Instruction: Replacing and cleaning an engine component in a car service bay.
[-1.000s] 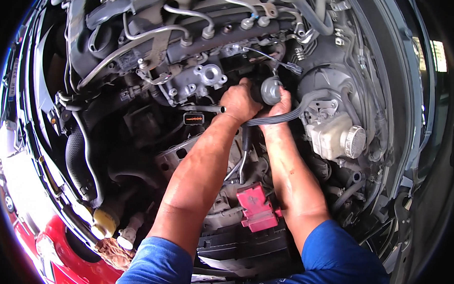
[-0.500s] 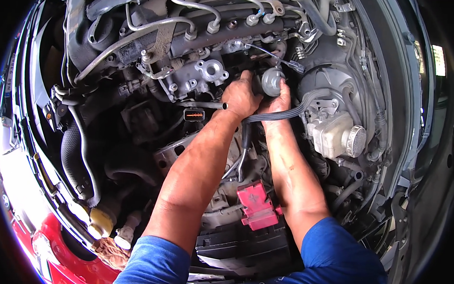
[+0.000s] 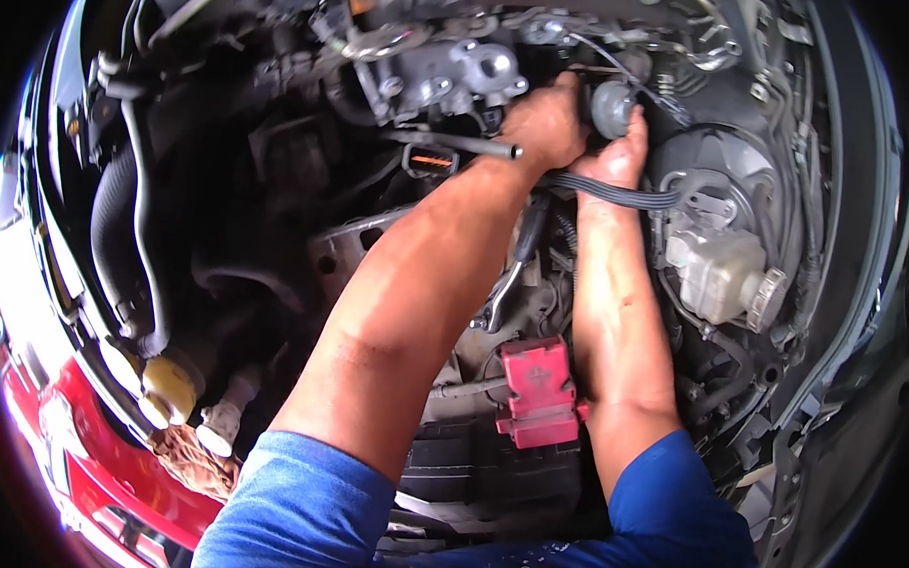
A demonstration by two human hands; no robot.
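Observation:
Both arms reach deep into an engine bay. My right hand (image 3: 619, 158) is closed round the lower side of a round grey metal canister (image 3: 612, 109), its thumb along the right edge; the other fingers are hidden beneath. Close to the canister's left side, my left hand (image 3: 548, 125) is curled, its fingertips hidden among the parts behind. What it holds, if anything, does not show. A ribbed dark hose (image 3: 623, 195) crosses over my right wrist. Left of my left hand lies a bare metal casting (image 3: 447, 78), with a metal pipe end (image 3: 509, 150) below it.
A cloudy fluid reservoir (image 3: 715, 273) stands right of my right forearm, below a round black booster (image 3: 719, 158). Between the forearms are a red plastic cover (image 3: 538, 387) and a black-handled tool (image 3: 521, 246). An open connector (image 3: 432, 162) sits beside my left forearm.
The view has shifted, so the engine parts and hands appear higher and farther right. Both hands stay about the canister in much the same pose.

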